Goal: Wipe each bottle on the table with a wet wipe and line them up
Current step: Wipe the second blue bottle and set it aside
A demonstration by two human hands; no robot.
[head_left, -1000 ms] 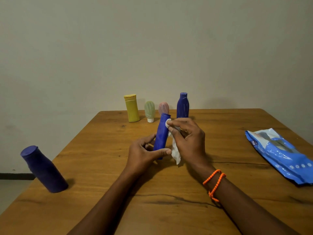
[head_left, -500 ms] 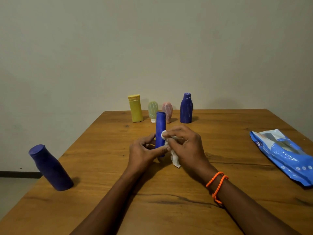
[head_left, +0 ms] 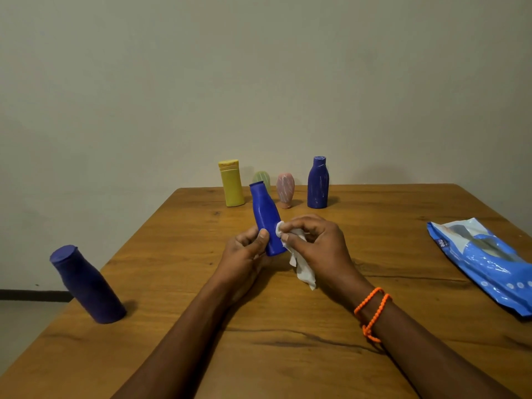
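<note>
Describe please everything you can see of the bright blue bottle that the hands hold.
The bright blue plastic bottle has a smooth matte body with a rounded shoulder and a narrow neck; whether it carries a cap cannot be told. It is held above the wooden table, tilted with its top leaning left. The left hand grips its lower part, and the right hand presses a white wet wipe against its side.

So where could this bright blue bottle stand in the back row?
Bare wood lies right of the dark blue bottle, toward the wipes pack, and left of the yellow bottle. Between those, the green bottle and pink bottle crowd the row.
</note>
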